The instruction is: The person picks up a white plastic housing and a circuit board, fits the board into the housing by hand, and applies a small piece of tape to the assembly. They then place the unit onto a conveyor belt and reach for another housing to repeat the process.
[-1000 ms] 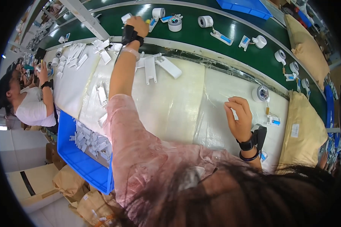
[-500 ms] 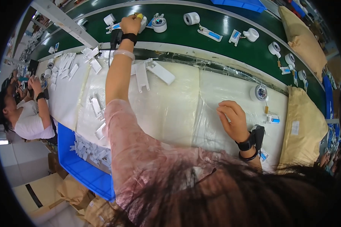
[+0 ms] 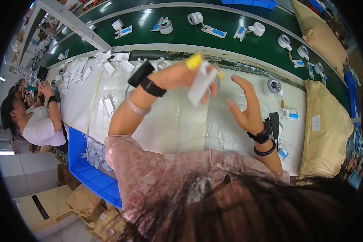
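Observation:
My left hand (image 3: 177,77), with yellow covers on its fingers, is raised over the middle of the table. It grips a long white plastic housing part (image 3: 201,88), blurred by motion; a rounder piece behind the fingers is mostly hidden. Facing it from the right, my right hand (image 3: 249,108) is empty, its thumb and fingers spread. Just beyond the right hand lies a round white unit (image 3: 273,86) with a circuit board inside. A thin lead joins it to a small white holder with a blue cell (image 3: 290,114).
Similar round units (image 3: 164,26) with blue-cell holders line the green conveyor (image 3: 145,36). White plastic parts (image 3: 77,70) lie at the table's left. A blue crate (image 3: 92,177) of parts stands lower left, near a co-worker (image 3: 38,117). A brown paper sack (image 3: 322,129) sits right.
My left hand has drawn back from the conveyor toward my right hand, bringing a white part with it. My right hand has spread its fingers and tilted upward.

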Tool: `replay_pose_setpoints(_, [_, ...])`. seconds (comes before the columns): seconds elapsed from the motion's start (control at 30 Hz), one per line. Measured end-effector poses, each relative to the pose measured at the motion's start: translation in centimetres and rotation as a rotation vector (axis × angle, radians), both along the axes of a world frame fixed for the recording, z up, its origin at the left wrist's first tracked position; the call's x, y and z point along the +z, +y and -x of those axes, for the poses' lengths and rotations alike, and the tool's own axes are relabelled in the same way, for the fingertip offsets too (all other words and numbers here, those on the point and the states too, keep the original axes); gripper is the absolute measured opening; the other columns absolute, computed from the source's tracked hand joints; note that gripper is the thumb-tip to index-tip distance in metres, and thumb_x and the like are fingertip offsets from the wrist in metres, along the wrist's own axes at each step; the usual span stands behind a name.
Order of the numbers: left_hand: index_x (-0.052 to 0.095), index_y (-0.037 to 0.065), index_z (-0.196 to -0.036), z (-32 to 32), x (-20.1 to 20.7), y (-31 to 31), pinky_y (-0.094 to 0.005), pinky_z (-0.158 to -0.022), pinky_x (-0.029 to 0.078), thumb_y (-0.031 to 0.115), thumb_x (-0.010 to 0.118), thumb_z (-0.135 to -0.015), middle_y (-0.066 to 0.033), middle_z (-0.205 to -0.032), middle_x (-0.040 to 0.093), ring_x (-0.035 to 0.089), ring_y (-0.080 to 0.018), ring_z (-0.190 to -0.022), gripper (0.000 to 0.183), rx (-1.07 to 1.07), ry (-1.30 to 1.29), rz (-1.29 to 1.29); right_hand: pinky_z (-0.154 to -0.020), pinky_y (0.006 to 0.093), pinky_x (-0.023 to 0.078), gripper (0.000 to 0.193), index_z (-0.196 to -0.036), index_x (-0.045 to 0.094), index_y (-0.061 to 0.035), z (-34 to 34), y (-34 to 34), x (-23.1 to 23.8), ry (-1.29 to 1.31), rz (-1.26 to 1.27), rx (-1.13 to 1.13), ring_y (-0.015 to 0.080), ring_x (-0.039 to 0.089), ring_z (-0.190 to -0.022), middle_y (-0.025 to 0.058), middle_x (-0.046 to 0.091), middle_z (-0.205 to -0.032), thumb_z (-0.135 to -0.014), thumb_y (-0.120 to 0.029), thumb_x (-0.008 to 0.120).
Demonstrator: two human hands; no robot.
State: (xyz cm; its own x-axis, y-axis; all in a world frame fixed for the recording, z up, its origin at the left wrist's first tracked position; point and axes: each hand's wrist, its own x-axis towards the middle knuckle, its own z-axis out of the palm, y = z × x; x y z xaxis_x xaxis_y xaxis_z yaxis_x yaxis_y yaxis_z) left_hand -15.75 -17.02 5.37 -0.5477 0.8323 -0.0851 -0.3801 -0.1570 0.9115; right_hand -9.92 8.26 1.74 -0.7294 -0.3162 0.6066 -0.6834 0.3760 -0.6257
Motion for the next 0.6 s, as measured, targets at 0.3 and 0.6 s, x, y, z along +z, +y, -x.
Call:
replay_pose_setpoints(0.3, [0.054, 0.002, -0.109, -3.9, 0.1, 3.8, -0.0262, -0.052, 0.050, 0.011, 0.074, -0.081, -0.0074, -0.091, 0.062, 0.062, -0.0141, -0.058, 0.036, -0.203, 0.108, 0.272, -0.080, 0.0253, 0.049, 0.013, -0.106, 0.058, 0.0015, -2.0, 3.5, -1.6, -1.031, 0.374, 0.603, 0.0124, 0.065, -0.085, 0.0081, 0.068, -0.087, -0.096, -0.007, 0.056])
replay_pose_setpoints(0.6, [0.045, 0.003, -0.130, -5.9, -0.8, 4.3, -0.0274, -0.064, 0.051, 0.014, 0.076, -0.079, -0.0097, -0.103, 0.061, 0.063, -0.0132, -0.076, 0.060, 0.369, 0.514, 0.572, -0.079, 0.0269, 0.052, 0.015, -0.103, 0.063, 0.0026, -2.9, 4.7, 0.0, -1.048, 0.424, 0.469, 0.0152, 0.067, -0.086, 0.0103, 0.070, -0.087, -0.094, -0.009, 0.061])
